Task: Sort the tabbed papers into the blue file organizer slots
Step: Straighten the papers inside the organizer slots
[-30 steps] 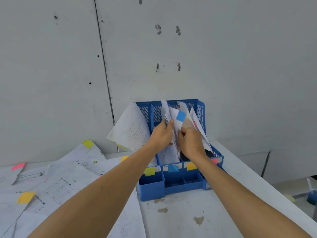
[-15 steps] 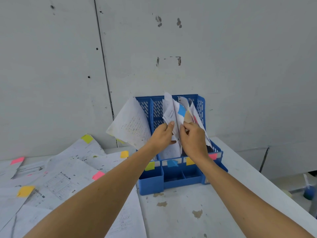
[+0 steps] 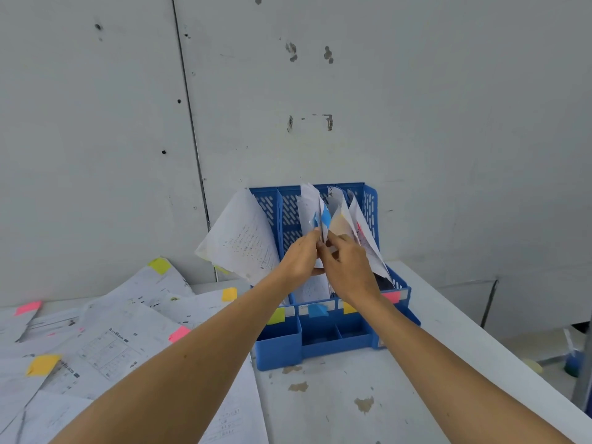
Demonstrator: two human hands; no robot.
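A blue file organizer (image 3: 320, 342) stands against the wall with coloured tabs stuck along its front ledge. Its slots hold several white sheets; one big sheet (image 3: 240, 241) leans out of the leftmost slot. My left hand (image 3: 299, 257) and my right hand (image 3: 347, 267) meet over the middle slots. Both pinch the upright blue-tabbed papers (image 3: 315, 213) there, fingertips almost touching. The lower parts of those sheets are hidden behind my hands.
Loose tabbed papers (image 3: 109, 344) with yellow, pink and green tabs cover the left of the white table (image 3: 368, 408). The grey wall rises right behind the organizer. The table's right edge runs diagonally at the right; a small blue container (image 3: 573, 363) sits on the floor beyond.
My hands have moved closer together on the sheets in the middle slots, and the blue-tabbed sheet has been pressed more upright. The camera view shifted slightly.
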